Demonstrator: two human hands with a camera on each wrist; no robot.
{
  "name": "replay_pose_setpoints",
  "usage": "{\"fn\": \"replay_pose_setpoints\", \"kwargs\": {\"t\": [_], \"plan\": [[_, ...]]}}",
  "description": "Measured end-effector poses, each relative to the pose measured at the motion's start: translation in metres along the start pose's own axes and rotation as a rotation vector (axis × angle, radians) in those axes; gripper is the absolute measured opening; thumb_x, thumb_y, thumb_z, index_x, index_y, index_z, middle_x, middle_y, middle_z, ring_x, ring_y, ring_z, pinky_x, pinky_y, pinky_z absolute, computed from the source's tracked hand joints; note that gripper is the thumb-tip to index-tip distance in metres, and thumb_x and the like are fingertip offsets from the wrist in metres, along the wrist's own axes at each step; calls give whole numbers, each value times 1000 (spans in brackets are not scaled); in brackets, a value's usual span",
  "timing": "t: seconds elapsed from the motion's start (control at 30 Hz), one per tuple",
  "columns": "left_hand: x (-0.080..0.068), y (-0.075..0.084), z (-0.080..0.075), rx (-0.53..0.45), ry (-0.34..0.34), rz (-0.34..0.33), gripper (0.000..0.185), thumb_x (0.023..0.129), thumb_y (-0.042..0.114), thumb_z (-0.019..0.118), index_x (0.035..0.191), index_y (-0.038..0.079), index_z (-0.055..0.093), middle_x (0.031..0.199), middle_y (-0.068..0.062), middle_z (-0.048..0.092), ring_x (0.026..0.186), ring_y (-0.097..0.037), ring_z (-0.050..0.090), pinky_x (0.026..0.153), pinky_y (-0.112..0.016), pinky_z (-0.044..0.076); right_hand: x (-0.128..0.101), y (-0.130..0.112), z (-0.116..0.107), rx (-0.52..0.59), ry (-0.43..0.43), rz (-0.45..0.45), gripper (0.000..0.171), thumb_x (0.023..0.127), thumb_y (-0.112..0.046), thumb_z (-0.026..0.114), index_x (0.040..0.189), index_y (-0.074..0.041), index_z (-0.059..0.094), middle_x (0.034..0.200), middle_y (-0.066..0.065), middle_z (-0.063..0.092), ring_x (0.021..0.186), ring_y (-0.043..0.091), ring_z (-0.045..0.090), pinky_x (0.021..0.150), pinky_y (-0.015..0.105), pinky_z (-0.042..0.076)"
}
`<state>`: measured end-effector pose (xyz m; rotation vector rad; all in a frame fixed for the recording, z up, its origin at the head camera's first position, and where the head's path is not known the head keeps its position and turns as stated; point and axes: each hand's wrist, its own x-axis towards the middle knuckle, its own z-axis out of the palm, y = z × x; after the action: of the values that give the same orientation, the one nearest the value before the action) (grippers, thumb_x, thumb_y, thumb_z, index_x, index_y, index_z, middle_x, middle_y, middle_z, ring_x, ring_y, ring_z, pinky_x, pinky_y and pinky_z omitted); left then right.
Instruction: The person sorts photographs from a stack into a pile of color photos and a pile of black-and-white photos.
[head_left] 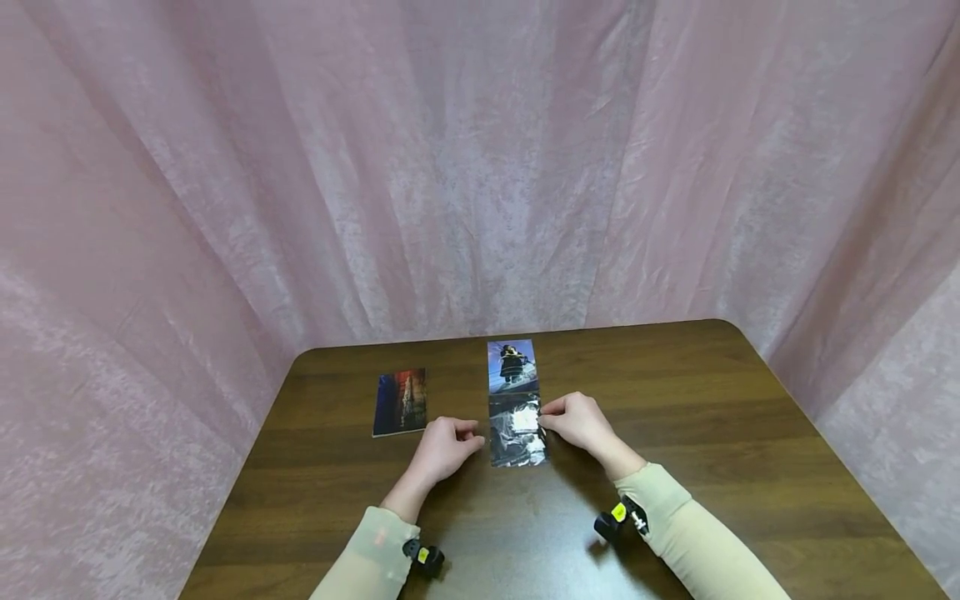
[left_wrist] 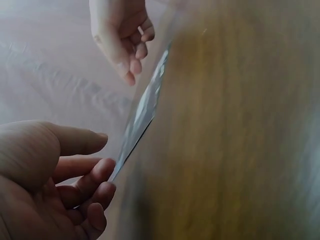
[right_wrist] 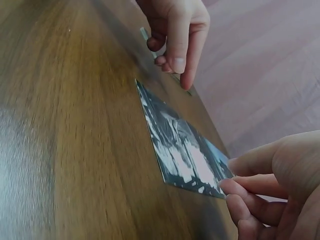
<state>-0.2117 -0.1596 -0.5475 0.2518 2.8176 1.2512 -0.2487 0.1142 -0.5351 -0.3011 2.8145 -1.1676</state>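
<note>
The head view shows a glossy, dark rectangular picture card with bright white reflections point(head_left: 514, 442) lying on a brown wood-grain table with rounded corners point(head_left: 690, 400). Its far edge meets a blue-and-violet rectangular picture card showing a dark figure point(head_left: 513, 367), so the two form one upright strip near the table's far side.

The right hand point(head_left: 579, 423) has its thumb and fingertips at the dark card's right edge; the right wrist view shows them close about that edge, but I cannot tell whether they pinch it or only touch it. The left hand point(head_left: 444, 450) is just beside the left edge, its fingers loosely bent, the thumb spread away from them, with nothing between.

To the left of the strip and apart from it, a blue, red and orange rectangular picture card point(head_left: 401, 402) lies slightly askew beyond the left hand. Pale cream sleeves point(head_left: 701, 533) cover both forearms, and a small black device with a yellow patch point(head_left: 427, 560) sits at each wrist. A pink, crushed-velvet curtain point(head_left: 480, 167) hangs behind the table.
</note>
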Motion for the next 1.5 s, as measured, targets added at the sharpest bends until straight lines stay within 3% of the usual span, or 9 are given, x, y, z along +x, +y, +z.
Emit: {"fn": "replay_pose_setpoints", "kwargs": {"t": [0.23,0.4,0.6,0.73,1.0,1.3,1.5], "plan": [[2,-14,-20,-22,57,-24,34,98,17,79,127,0,77,87,3,72,74,-13,58,70,-33,49,2,-9,4,10,0,-14,21,94,-18,79,109,-5,85,107,8,80,110,32,72,97,49,55],[1,-31,-50,-2,128,-44,37,98,16,78,130,-3,75,90,1,72,77,-14,61,71,-33,50,12,-30,15,10,-1,-57,21,93,-18,80,109,-6,85,104,5,81,104,27,73,90,45,58],[-3,-56,-95,33,286,-143,44,99,18,77,136,-5,71,99,-9,73,85,-22,63,74,-35,48,28,-72,50,54,-41,-132,25,92,-20,80,113,-7,85,107,4,81,107,26,74,91,40,57],[-8,-72,-111,36,302,-190,49,100,21,75,140,-7,67,105,-15,74,93,-30,65,81,-41,50,33,-94,77,53,-48,-129,26,91,-19,80,114,-7,84,107,4,81,108,27,73,91,39,57],[-17,-97,-115,42,271,-301,56,102,24,73,143,-12,60,123,-28,71,119,-44,64,106,-59,47,46,-122,124,145,47,-98,27,93,-15,79,117,-3,82,97,2,80,95,20,74,84,34,57],[-2,-88,-108,-20,256,-310,55,101,25,73,143,-9,62,119,-24,70,115,-40,62,105,-57,47,54,-134,144,177,132,42,39,93,-18,80,129,-4,77,108,6,78,105,25,73,94,39,56],[-12,-87,-105,3,231,-355,53,102,25,72,145,-5,63,121,-23,70,118,-42,62,103,-58,47,44,-134,160,142,107,59,39,95,-20,80,131,-6,77,113,6,78,110,28,72,96,41,56]]}}
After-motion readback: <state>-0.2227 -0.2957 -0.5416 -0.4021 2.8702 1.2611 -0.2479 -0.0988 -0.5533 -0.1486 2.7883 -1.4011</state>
